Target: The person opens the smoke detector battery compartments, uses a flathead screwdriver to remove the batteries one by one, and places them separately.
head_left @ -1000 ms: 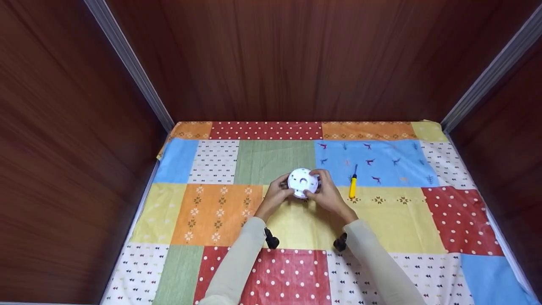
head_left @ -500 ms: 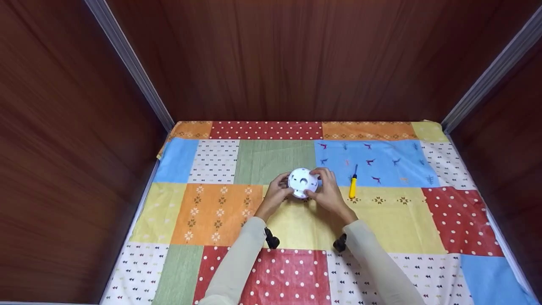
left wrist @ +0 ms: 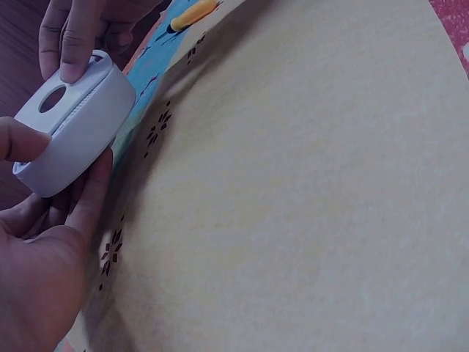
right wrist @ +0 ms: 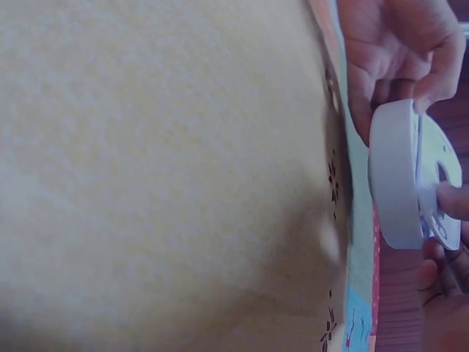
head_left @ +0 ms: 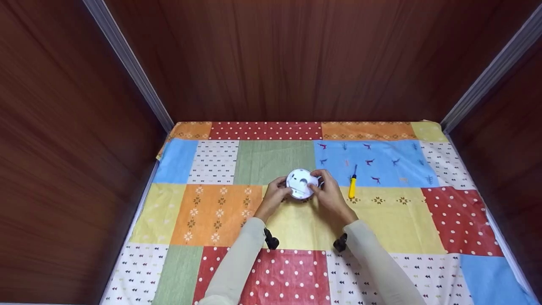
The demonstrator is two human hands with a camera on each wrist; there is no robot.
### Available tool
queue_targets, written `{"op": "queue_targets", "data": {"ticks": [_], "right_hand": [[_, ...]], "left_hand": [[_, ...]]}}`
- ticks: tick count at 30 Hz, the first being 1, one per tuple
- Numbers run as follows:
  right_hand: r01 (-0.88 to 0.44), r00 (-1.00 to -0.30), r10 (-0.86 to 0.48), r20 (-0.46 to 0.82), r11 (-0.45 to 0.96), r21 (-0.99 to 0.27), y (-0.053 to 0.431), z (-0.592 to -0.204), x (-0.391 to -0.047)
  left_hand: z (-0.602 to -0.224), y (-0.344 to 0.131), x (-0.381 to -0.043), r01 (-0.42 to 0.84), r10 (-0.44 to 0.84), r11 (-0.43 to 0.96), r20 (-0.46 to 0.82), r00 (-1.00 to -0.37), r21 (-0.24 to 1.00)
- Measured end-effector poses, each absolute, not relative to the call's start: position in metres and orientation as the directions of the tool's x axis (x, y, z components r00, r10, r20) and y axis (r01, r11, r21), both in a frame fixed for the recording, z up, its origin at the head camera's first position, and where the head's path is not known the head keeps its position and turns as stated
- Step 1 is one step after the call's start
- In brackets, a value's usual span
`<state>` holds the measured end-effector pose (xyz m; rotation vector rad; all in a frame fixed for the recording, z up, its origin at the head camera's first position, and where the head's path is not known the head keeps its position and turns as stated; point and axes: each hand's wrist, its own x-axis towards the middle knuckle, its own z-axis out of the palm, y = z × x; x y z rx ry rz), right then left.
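Note:
Both hands hold a round white smoke detector above the cloth, its flat slotted back plate facing up toward the head. The left hand grips the housing from the left, thumb on the rim and fingers underneath. On the other side, the right hand pinches the plate, with its thumb near the round central hole and fingers at the far edge. In the right wrist view the plate sits tilted, with a gap between it and the housing near the right hand. The detector's front is hidden.
A screwdriver with a yellow handle lies on the patchwork cloth to the right of the hands. Brown wood-look panels stand at the back and both sides, with grey metal strips at the corners.
The back plate has turned and shifted against the housing, its slots now lying differently. The right thumb has moved from the plate's near edge up toward the central hole. The screwdriver has stayed put.

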<state>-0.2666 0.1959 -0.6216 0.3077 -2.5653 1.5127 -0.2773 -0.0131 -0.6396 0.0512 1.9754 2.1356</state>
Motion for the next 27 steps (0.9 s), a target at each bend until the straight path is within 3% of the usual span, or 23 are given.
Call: {"op": "queue_targets", "data": {"ticks": [20,27], "right_hand": [[-0.132,-0.991,-0.032,0.13,0.378,-0.916,0.203,-0.614,-0.267],[-0.146,-0.988,0.002,0.157,0.365,-0.919,0.207,-0.608,-0.27]], "left_hand": [[-0.644,-0.012,-0.278,-0.181,0.182,-0.106,-0.16,-0.97,0.978],[-0.643,-0.013,-0.278,-0.182,0.185,-0.115,-0.159,-0.97,0.977]]}}
